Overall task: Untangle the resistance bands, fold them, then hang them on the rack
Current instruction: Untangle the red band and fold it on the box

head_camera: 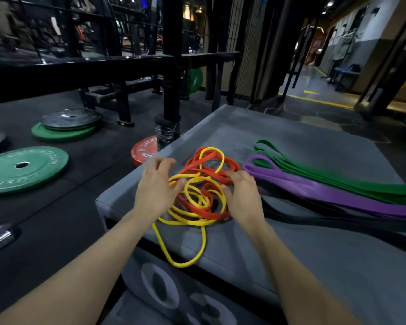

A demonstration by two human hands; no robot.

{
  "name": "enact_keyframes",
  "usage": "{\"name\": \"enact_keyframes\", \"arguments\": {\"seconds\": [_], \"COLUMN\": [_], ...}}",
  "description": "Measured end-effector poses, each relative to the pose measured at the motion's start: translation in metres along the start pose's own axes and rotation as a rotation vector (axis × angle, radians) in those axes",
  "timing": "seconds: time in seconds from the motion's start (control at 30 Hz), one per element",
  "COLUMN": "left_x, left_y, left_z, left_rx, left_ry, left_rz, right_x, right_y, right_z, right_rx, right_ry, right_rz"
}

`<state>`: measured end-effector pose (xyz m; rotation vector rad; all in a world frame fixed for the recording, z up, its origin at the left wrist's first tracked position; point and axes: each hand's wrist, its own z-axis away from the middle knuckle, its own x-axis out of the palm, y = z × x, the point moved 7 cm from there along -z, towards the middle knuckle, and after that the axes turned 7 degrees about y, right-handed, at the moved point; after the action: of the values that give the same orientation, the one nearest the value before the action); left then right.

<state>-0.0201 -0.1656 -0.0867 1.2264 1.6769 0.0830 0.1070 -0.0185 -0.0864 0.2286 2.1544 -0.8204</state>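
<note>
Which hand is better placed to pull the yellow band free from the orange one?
Left, probably. The left hand has its fingers on a yellow band loop, whereas the right hand rests on the orange band and could hold it down.

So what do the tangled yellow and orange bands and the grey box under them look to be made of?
The thin yellow band and wider orange band look like matte rubber or latex: flat strips curling in limp loops. The grey padded box looks like soft foam under vinyl-like covering, judging by its rounded, dented edges. Neither is certain.
</note>
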Motion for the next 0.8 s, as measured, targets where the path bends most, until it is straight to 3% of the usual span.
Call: {"name": "enact_keyframes", "arguments": {"seconds": [0.1,0.2,0.37,0.63,0.73,0.8], "left_x": [0.019,0.029,0.017,-0.043,-0.044,-0.04], "left_y": [-0.02,-0.031,-0.037,-0.059,-0.079,-0.081], "left_z": [0.006,0.004,-0.001,-0.008,-0.001,0.001], "left_rx": [-0.215,-0.264,-0.265,-0.308,-0.383,-0.38], "left_ry": [-0.253,-0.323,-0.265,0.084,0.055,-0.004], "left_rz": [-0.014,-0.027,0.066,0.126,0.131,0.166], "right_x": [0.017,0.031,0.036,0.055,0.054,0.048], "right_y": [0.001,0.002,-0.007,-0.062,-0.076,-0.069], "right_z": [-0.001,-0.001,-0.003,0.009,0.011,0.005], "right_rx": [0.047,0.117,0.132,-0.072,-0.134,-0.072], "right_ry": [-0.084,-0.174,-0.183,-0.281,-0.238,-0.144], "right_rz": [0.044,0.047,-0.036,-0.241,-0.227,-0.245]}}
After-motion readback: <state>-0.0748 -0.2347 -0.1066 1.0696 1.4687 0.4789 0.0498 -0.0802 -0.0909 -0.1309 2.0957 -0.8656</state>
